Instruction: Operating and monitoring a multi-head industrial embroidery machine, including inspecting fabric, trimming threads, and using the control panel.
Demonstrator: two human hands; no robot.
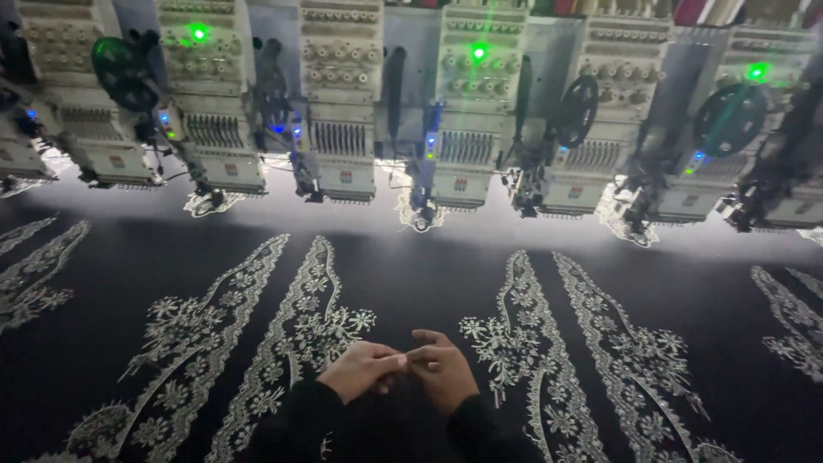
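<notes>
My left hand point(361, 369) and my right hand point(443, 369) meet fingertip to fingertip low in the head view, above a black fabric point(420, 283) stretched flat. The fingers of both hands pinch together at one spot; whatever is between them is too small to make out. White floral embroidery bands point(296, 334) run up the fabric on the left of my hands, and another pair of bands point(549, 343) lies to the right. Dark sleeves cover both wrists.
A row of several embroidery machine heads point(467, 150) lines the far edge of the fabric, with green and blue lights lit. Black round sequin reels point(729, 118) hang between some heads. More embroidered bands point(34, 270) sit at the far left and right.
</notes>
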